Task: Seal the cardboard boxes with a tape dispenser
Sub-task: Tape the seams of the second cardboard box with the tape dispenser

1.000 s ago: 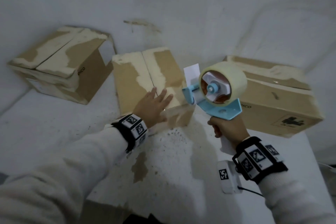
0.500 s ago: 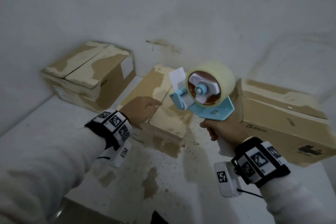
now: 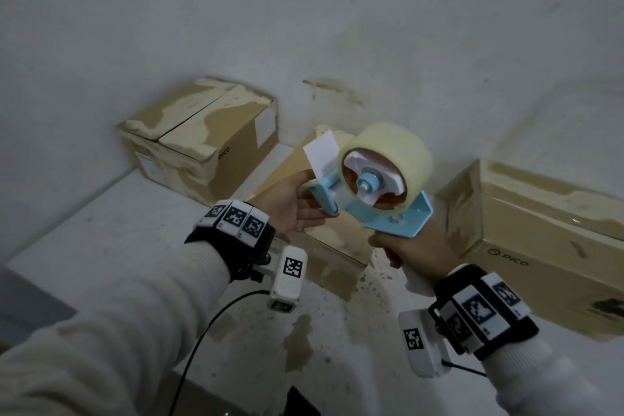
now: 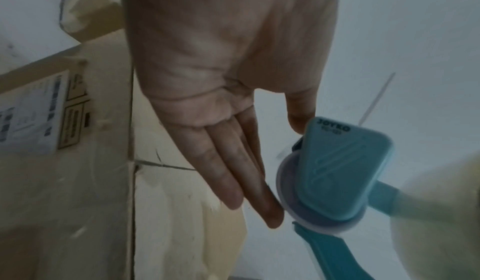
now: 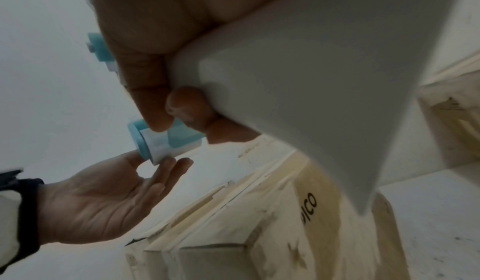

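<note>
My right hand (image 3: 401,248) grips the white handle (image 5: 311,79) of a light-blue tape dispenser (image 3: 395,216) and holds it in the air above the middle cardboard box (image 3: 327,246). A pale tape roll (image 3: 398,152) sits on the dispenser, and a white tab (image 3: 320,152) sticks up at its front. My left hand (image 3: 314,206) is palm up with straight fingers (image 4: 233,171) touching the front roller (image 5: 161,145). The thumb (image 4: 298,118) rests at the edge of the blue guard (image 4: 337,171). The box's top flaps are down, and the dispenser hides much of it.
A second closed box (image 3: 202,142) stands at the back left against the wall. A third, longer box (image 3: 540,240) lies to the right. All stand on a stained white table (image 3: 135,246). A black cable (image 3: 202,331) hangs from my left wrist device.
My left hand has lifted off the middle box's top and moved right, turning palm up onto the dispenser's front. The right hand keeps its hold on the dispenser.
</note>
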Demonstrator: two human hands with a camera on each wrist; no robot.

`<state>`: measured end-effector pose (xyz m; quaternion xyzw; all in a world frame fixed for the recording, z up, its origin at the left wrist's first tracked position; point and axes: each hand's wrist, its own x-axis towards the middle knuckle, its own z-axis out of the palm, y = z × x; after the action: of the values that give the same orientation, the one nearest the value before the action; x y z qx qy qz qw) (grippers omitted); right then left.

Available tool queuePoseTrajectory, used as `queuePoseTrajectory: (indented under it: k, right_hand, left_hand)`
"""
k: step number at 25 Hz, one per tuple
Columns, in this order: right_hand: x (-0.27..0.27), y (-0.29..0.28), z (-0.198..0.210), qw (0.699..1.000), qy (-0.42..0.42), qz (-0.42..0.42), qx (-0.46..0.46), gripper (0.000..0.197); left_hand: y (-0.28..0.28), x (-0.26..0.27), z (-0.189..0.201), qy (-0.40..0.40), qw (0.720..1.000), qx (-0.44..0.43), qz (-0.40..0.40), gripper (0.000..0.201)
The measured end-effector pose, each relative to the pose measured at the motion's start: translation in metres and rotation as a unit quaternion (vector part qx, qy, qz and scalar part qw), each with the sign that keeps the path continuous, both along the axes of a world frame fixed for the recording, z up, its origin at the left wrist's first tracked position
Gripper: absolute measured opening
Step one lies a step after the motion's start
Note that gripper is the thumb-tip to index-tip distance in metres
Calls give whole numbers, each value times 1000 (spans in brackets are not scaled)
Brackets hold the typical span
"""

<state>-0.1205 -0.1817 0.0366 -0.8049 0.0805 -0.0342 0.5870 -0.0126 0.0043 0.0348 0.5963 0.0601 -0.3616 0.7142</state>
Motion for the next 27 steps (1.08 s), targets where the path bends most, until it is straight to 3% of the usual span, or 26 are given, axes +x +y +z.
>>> queuePoseTrajectory:
  k: [4, 9, 15, 19, 23, 27]
  right_hand:
    - [-5, -3, -6, 999, -20, 18, -25, 23]
    - [-8, -1, -11, 999, -22, 12, -26, 24]
    - [-7, 13, -11, 999, -14, 37, -32, 31]
    - [-12, 7, -11, 998, -6, 51, -31, 31]
    - [-9, 11, -24, 997, 7, 67, -37, 21]
    - [4, 24, -34, 995, 13, 72, -72, 24]
  left_hand:
    - [0, -7, -1, 43, 999, -9, -6, 56]
    - [-1, -9, -2, 55, 998, 1, 11, 34]
    - [8, -4, 0, -49, 992, 87, 78, 14]
    - [59, 20, 7, -119, 976, 116, 138, 6]
    - [88, 25, -15, -129, 960, 167, 186, 7]
    - [97, 27, -36, -112, 947, 218, 207, 13]
